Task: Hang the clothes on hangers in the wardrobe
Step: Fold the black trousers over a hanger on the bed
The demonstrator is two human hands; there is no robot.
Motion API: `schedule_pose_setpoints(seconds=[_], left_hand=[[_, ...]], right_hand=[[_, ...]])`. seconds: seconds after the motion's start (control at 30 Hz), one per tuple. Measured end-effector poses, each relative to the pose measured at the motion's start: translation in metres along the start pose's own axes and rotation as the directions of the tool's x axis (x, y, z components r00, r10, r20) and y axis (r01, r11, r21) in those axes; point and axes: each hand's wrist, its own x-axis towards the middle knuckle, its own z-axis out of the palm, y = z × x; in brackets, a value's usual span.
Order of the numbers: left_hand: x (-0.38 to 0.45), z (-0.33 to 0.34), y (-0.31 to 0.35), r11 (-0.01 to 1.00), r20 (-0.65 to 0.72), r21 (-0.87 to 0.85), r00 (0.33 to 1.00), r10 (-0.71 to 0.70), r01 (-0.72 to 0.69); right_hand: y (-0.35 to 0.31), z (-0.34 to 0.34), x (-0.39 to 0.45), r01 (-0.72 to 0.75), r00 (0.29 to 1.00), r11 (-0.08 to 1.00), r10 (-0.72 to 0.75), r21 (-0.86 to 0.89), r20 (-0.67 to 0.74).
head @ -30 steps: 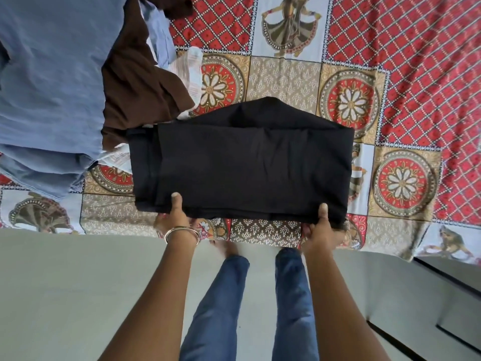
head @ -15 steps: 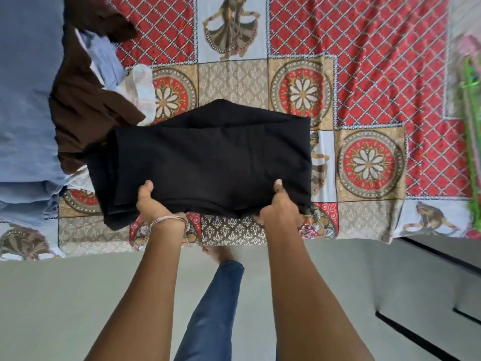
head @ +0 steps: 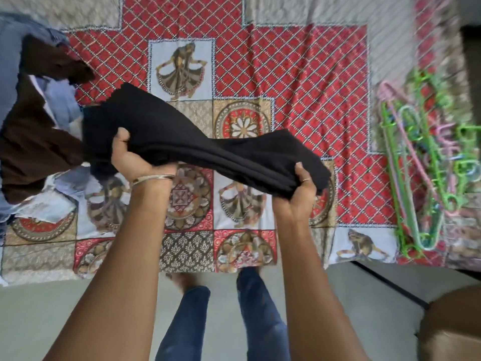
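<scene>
- Head view: at mid-frame I see my left hand and right hand, fingers curled, gripping a folded black garment above the patterned bed.
- Plastic hangers lie at right; a clothes pile at left.

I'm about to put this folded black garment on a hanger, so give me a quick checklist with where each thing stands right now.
1. Folded black fabric garment gripped at both ends: ok, left hand and right hand both hold it.
2. Garment lifted off the red patterned bedsheet: ok, though its far end near the brown garment is unclear.
3. Green and pink plastic hangers available: ok, piled on the bed to the right.
4. A hand free to take a hanger: not ok.
5. Hangers untangled: cannot tell, blurred.
</scene>
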Motion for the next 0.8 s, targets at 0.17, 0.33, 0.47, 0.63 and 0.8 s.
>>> schedule_pose_setpoints(seconds=[0.17,0.33,0.47,0.63,0.8], left_hand=[[-0.008,0.021,-0.036,0.997,0.144,0.077,0.989,-0.039,0.028],[-0.017,-0.024,-0.078,0.954,-0.073,0.232,0.981,-0.179,0.191],[-0.018,-0.089,-0.116,0.748,-0.532,0.427,0.81,-0.247,0.509],[-0.022,-0.129,-0.131,0.696,-0.602,0.512,0.788,-0.128,0.503],[-0.012,-0.102,-0.138,0.54,-0.581,0.682,0.814,-0.01,0.494]], right_hand=[[-0.099,0.024,0.01,0.203,0.973,0.979,-0.201,-0.012,0.109],[-0.118,-0.033,0.047,0.219,0.976,0.959,-0.212,-0.18,0.055],[-0.115,-0.101,0.074,0.013,0.962,0.964,-0.084,-0.264,-0.258],[-0.124,-0.13,0.1,-0.033,0.913,0.897,-0.153,-0.441,-0.378],[-0.123,-0.12,0.109,-0.101,0.886,0.87,-0.142,-0.483,-0.441]])
